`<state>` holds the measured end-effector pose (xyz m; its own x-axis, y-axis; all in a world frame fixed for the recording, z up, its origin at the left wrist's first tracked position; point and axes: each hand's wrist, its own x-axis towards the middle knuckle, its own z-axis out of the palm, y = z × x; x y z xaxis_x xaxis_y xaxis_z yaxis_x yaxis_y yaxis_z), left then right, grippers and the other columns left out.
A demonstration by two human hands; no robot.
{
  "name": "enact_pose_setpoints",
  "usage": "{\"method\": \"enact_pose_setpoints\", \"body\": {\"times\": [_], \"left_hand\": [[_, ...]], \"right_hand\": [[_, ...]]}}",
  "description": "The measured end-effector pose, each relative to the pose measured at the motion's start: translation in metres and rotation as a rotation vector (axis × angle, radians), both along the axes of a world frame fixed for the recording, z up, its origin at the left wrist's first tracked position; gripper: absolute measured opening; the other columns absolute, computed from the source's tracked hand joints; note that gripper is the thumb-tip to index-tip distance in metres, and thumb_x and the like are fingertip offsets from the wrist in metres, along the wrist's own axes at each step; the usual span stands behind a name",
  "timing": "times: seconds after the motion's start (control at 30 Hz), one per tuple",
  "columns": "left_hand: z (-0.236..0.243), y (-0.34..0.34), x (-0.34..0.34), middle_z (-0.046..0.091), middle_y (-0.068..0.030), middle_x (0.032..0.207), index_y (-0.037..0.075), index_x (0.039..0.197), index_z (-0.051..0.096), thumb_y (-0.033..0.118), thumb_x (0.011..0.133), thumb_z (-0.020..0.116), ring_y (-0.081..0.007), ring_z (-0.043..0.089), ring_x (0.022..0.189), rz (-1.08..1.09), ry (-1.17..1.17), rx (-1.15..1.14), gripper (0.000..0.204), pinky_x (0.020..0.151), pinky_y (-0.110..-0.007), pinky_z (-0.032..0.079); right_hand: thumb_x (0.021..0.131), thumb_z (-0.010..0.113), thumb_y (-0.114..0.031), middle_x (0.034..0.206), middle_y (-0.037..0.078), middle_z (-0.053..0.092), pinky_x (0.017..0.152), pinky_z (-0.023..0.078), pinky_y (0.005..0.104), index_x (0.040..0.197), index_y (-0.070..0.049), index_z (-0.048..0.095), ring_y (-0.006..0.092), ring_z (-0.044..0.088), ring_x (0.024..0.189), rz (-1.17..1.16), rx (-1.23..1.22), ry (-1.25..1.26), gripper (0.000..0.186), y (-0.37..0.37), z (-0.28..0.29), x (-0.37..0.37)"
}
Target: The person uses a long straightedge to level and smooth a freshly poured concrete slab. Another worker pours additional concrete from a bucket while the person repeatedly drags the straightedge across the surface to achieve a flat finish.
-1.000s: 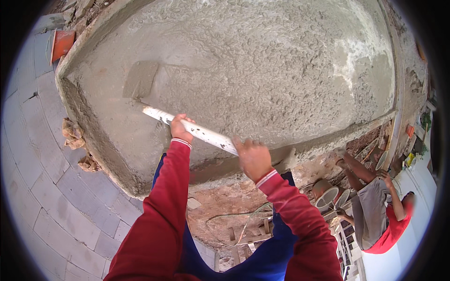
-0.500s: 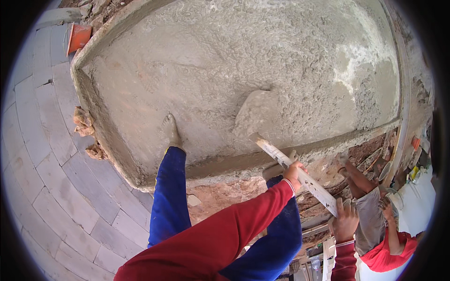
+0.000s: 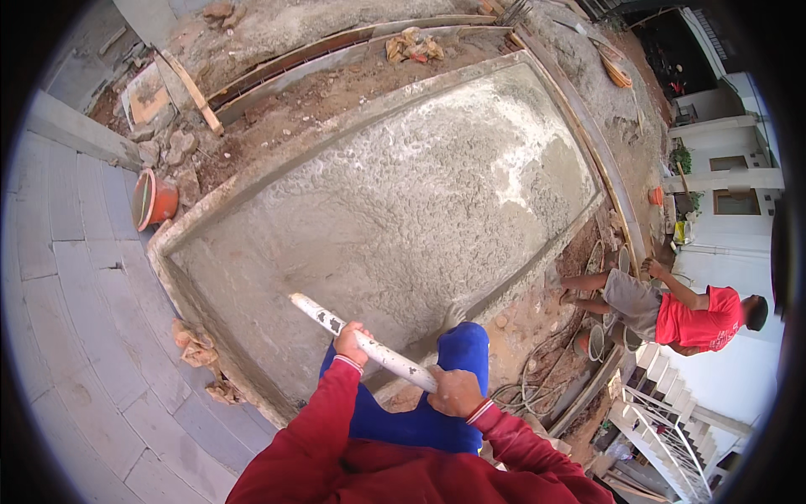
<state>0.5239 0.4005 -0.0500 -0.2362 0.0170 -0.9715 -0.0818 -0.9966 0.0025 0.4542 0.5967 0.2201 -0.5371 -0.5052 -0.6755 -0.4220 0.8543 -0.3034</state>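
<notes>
A hoe-like tool with a worn white handle [image 3: 388, 357] slants across in front of me. My left hand [image 3: 351, 344] wraps round the handle nearer its far end. My right hand [image 3: 455, 392] grips the near end, beside my blue-trousered right knee. Wet grey cement mix [image 3: 378, 210] fills a large shallow rimmed trough [image 3: 277, 172]. The handle's far end is over the smoother left part of the mix; the tool's head blends into the grey and cannot be made out. White patches and lumps show in the mix toward the far right.
A co-worker [image 3: 701, 317] in a red shirt stands to the right near several buckets [image 3: 597, 343] and a hose. An orange bucket [image 3: 154, 200] tilts at the trough's left corner, and crumpled brown paper [image 3: 195, 344] lies by its left rim. Grey blocks [image 3: 101, 302] line the left.
The handle's far end has moved left across the mix, and both hands have moved left with it. My view has lifted, showing more of the surroundings. The co-worker stands more upright in view.
</notes>
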Motion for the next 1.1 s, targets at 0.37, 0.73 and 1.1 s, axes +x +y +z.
{"method": "enact_pose_setpoints", "body": {"times": [0.37, 0.73, 1.1], "left_hand": [[0.125, -0.227, -0.012, 0.056, -0.0063, 0.069, 0.009, 0.086, 0.052, 0.011, 0.084, 0.066, -0.0207, 0.057, 0.063, 0.076, 0.237, -0.173, 0.015, 0.065, -0.038, 0.052], [0.153, -0.381, -0.097, 0.057, -0.006, 0.064, 0.009, 0.082, 0.053, 0.01, 0.082, 0.068, -0.0205, 0.057, 0.054, -0.652, 0.306, 0.029, 0.015, 0.053, -0.036, 0.051], [0.237, -0.365, -0.161, 0.063, -0.0124, 0.085, -0.004, 0.114, 0.053, 0.002, 0.073, 0.073, -0.0196, 0.064, 0.06, -1.918, 0.728, -0.239, 0.047, 0.051, -0.034, 0.054]], "right_hand": [[0.078, 0.072, -0.039, 0.083, 0.018, 0.069, 0.068, 0.054, 0.0445, 0.094, -0.002, 0.067, 0.0328, 0.069, 0.079, -0.019, -0.225, -0.226, 0.041, -0.233, 0.023, -0.029], [0.095, 0.05, -0.058, 0.078, 0.007, 0.063, 0.051, 0.052, 0.0272, 0.118, -0.002, 0.059, 0.0145, 0.061, 0.06, -0.75, -0.481, -0.811, 0.062, -0.368, 0.021, -0.081], [0.078, 0.063, -0.075, 0.106, 0.021, 0.062, 0.088, 0.052, 0.0525, 0.145, -0.011, 0.034, 0.0348, 0.065, 0.094, -1.894, -0.972, -0.725, 0.097, -0.4, -0.067, -0.077]]}}
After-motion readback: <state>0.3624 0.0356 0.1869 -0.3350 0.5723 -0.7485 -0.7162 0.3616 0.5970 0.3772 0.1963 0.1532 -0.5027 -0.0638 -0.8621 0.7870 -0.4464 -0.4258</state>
